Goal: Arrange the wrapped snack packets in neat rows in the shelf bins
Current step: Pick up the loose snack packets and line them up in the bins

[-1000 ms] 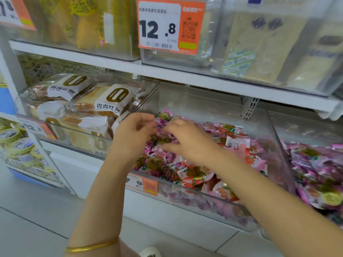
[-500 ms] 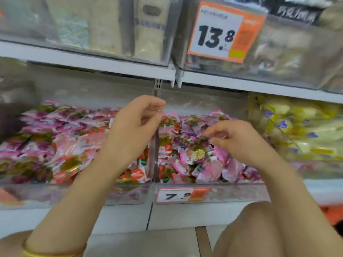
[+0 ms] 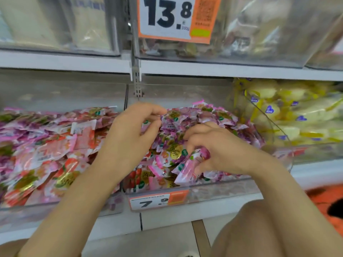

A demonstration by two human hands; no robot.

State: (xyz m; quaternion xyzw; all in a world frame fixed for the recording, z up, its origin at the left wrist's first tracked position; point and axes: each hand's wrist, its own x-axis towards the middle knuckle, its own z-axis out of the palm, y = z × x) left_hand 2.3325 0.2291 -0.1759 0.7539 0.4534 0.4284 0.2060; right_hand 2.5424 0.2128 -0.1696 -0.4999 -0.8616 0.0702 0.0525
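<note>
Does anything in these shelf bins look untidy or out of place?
Yes. The packets in the middle bin lie heaped and tilted every way, not in rows. The left bin is just as jumbled.

The right hand (image 3: pixel 220 151) grips a pink packet (image 3: pixel 187 170).

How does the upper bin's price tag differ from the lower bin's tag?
The upper tag reads 13.8, the lower tag 7.9. The upper tag looks larger in view than the lower tag. Both are white with an orange right end.
</note>
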